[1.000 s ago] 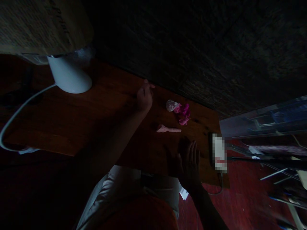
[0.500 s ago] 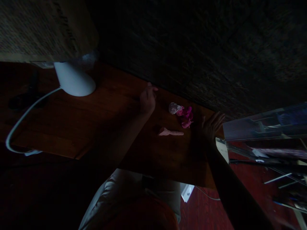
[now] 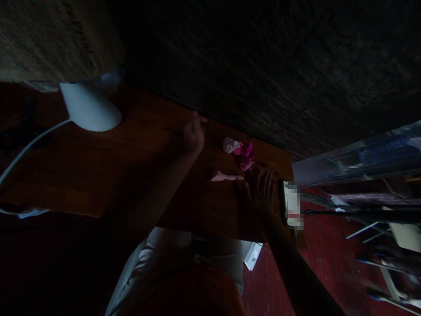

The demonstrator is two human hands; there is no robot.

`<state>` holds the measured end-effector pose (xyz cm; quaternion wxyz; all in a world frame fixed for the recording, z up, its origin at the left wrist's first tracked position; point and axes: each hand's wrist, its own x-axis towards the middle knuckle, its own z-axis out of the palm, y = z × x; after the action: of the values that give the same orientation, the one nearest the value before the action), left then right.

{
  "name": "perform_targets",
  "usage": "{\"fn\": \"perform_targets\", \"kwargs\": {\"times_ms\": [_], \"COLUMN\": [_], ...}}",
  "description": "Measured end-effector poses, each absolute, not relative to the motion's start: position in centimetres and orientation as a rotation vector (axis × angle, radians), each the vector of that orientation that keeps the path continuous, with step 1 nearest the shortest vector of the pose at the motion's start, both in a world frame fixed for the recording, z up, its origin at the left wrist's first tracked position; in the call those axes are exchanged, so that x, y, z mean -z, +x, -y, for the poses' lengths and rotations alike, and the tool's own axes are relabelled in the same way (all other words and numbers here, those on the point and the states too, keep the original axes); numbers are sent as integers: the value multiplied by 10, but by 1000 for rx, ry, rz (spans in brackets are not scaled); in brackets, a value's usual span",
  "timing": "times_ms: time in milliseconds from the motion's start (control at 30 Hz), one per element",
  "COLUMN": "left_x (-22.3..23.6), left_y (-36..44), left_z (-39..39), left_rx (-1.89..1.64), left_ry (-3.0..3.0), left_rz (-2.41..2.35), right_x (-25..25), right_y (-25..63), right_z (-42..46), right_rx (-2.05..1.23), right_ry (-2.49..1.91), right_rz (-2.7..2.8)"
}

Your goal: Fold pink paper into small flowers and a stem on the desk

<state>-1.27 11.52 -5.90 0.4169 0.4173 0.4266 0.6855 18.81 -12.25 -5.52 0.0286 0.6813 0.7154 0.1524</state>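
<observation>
Dim light covers the wooden table. My left hand [image 3: 194,134] rests near its back edge, fingers curled in and one sticking out to the right; nothing shows in it. To its right lies a small cluster: a whitish crumpled piece [image 3: 229,145] touching bright pink and magenta pieces [image 3: 246,156]. In front of these is a pale pink limp piece [image 3: 226,176], wide at the left and narrow at the right, like a deflated balloon. My right hand [image 3: 261,191] lies palm down with fingers apart, just right of that narrow end, holding nothing.
A white rounded device [image 3: 94,109] with a pale cable [image 3: 36,142] stands at the left, below a printed brown bag or box [image 3: 55,39]. A phone-like object [image 3: 292,204] lies at the table's right edge. A dark textured surface [image 3: 263,66] borders the back.
My right hand has moved left and toward me, from the table's right edge to beside the pale pink piece. My left hand stays in place while the view shifts slightly.
</observation>
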Motion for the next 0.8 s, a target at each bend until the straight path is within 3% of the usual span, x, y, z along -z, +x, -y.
{"fn": "perform_targets", "kwargs": {"times_ms": [167, 600, 800], "left_x": [53, 44, 38], "left_y": [-13, -13, -11], "left_z": [-112, -106, -103], "left_rx": [-1697, -1628, -1612], "left_ry": [975, 970, 948], "left_rz": [-1106, -1163, -1182], "right_x": [60, 53, 51], "right_y": [171, 254, 239], "right_z": [152, 44, 58], "right_rx": [-279, -515, -450], "right_ry": [2223, 2292, 2256], "right_rz": [-2237, -2123, -2189]}}
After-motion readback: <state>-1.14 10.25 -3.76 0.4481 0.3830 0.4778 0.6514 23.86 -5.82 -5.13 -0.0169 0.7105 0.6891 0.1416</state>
